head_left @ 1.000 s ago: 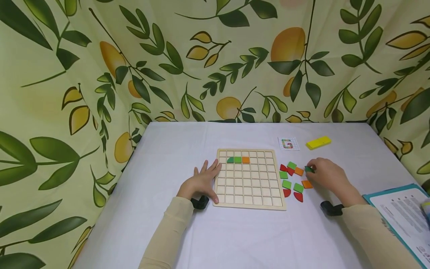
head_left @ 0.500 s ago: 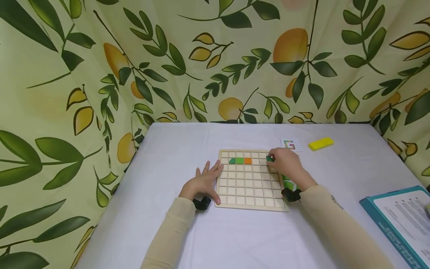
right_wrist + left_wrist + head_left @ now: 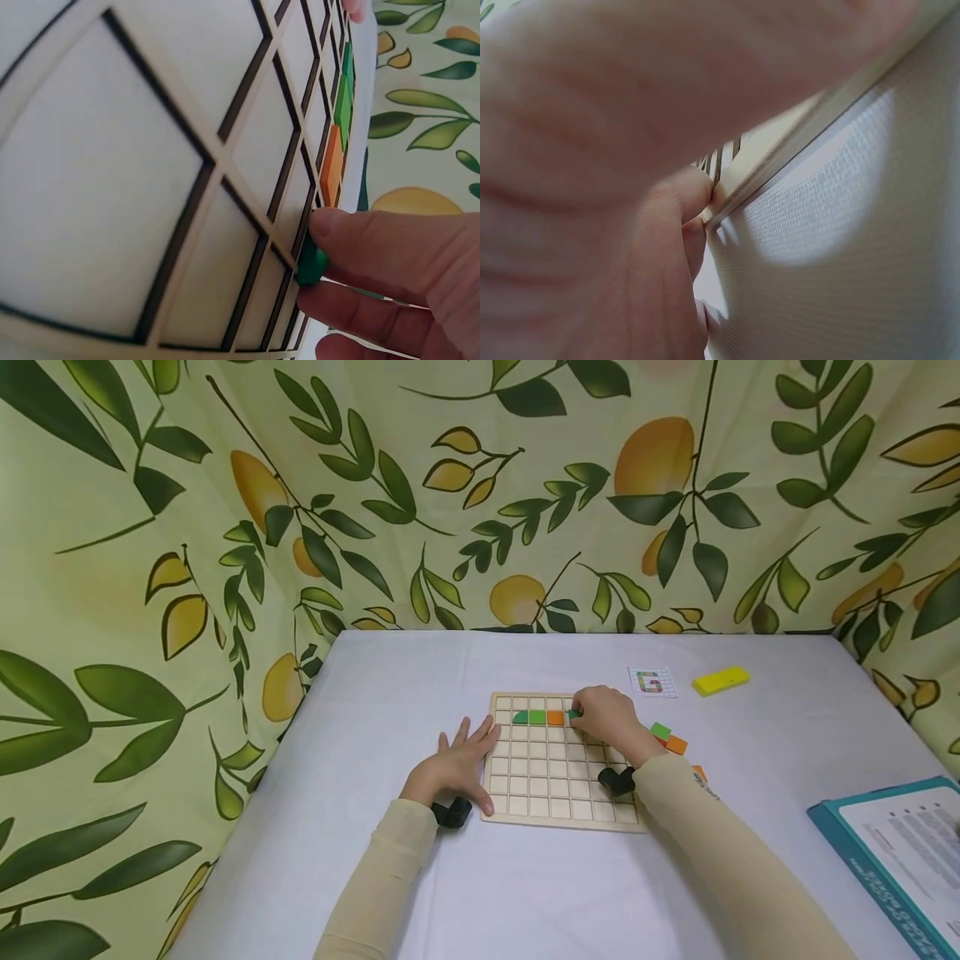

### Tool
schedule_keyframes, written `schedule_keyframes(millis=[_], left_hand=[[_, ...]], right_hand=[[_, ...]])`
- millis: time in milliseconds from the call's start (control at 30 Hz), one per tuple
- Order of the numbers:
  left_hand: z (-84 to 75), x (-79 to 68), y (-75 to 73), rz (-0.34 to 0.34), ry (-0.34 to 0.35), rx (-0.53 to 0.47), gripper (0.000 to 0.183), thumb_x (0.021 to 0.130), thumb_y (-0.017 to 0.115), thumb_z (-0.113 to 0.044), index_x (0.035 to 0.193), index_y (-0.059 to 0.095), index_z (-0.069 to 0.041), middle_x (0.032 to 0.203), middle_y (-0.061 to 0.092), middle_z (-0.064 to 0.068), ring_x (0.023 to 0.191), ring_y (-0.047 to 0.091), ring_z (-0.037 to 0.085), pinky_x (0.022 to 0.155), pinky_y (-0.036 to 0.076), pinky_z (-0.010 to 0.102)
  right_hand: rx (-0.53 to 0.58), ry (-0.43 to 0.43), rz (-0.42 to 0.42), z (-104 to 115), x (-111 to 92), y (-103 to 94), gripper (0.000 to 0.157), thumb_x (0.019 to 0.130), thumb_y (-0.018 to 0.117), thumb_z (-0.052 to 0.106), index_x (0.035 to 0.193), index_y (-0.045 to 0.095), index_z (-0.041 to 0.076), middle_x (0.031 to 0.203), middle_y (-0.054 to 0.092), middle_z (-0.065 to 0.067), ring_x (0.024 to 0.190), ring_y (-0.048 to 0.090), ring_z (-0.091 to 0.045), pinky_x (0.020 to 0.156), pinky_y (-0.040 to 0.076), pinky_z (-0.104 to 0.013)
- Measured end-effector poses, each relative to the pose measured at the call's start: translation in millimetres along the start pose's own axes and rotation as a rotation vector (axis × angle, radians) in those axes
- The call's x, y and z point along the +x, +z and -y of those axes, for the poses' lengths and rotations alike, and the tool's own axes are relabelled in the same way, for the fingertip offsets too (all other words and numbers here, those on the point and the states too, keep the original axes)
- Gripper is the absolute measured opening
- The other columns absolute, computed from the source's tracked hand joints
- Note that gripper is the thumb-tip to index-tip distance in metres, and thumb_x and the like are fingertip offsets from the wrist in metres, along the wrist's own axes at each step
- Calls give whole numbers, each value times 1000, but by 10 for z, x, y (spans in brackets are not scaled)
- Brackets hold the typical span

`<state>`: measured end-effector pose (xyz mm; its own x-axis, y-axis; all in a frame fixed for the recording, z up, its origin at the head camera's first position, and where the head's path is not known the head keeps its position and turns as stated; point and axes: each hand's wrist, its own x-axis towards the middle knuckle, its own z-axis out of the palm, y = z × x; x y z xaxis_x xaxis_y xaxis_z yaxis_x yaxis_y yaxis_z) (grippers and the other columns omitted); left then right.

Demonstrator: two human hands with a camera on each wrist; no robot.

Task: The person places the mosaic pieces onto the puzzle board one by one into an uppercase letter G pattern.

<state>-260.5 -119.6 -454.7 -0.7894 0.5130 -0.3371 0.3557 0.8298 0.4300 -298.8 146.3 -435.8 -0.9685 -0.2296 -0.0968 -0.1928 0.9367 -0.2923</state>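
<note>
A wooden grid board point(image 3: 558, 768) lies on the white table. In its second row sit a dark green quarter-round tile point(image 3: 521, 717), a light green square tile point(image 3: 537, 717) and an orange square tile point(image 3: 555, 717). My right hand point(image 3: 609, 720) pinches a dark green tile point(image 3: 311, 259) between thumb and fingers, at the cell right of the orange one. The tile's full shape is partly covered by the fingers. My left hand point(image 3: 452, 770) rests with spread fingers on the board's left edge; in the left wrist view its thumb and fingers point(image 3: 656, 262) touch the rim.
Loose green, red and orange tiles point(image 3: 677, 745) lie right of the board, partly hidden by the right arm. Behind them are a pattern card point(image 3: 652, 682) and a yellow block point(image 3: 721, 681). A teal box point(image 3: 892, 860) lies at the right edge. Leaf-printed cloth hangs behind.
My right hand has carried the dark green tile from the loose pile leftward over the board to the cell beside the orange tile. The left hand has stayed on the board's edge.
</note>
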Motion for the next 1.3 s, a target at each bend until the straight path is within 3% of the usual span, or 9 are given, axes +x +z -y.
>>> schedule_keyframes(millis=[533,767,1133,1300], left_hand=[[-21,20,7,-2,0,-5,138,43,89,-43,150,6,-19,155,-9,-4,138,-17,30,103,-8,63],[-18,4,-4,4,0,-6,137,44,89,-43,150,5,-19,154,-11,-4,138,-18,30,103,-9,63],[2,-5,0,2,-1,-5,137,44,88,-45,150,5,-19,154,-12,-4,138,-18,30,103,-9,63],[-5,-1,-1,1,-10,-14,137,43,89,-44,150,6,-20,154,-11,-5,138,-18,29,103,-10,62]], right_hand=[[0,-15,-20,25,-64,-38,27,82,69,23,105,68,7,93,67,-7,80,60,-24,64,49,-41],[41,-15,-85,-239,-227,-165,32,83,68,18,111,65,4,90,63,-9,71,56,-21,55,46,-33],[88,92,-61,-699,-506,-222,30,85,64,15,113,63,3,107,60,-19,89,52,-30,75,47,-47],[76,133,-40,-843,-569,-207,29,83,66,13,110,64,1,108,58,-21,91,51,-32,78,46,-49]])
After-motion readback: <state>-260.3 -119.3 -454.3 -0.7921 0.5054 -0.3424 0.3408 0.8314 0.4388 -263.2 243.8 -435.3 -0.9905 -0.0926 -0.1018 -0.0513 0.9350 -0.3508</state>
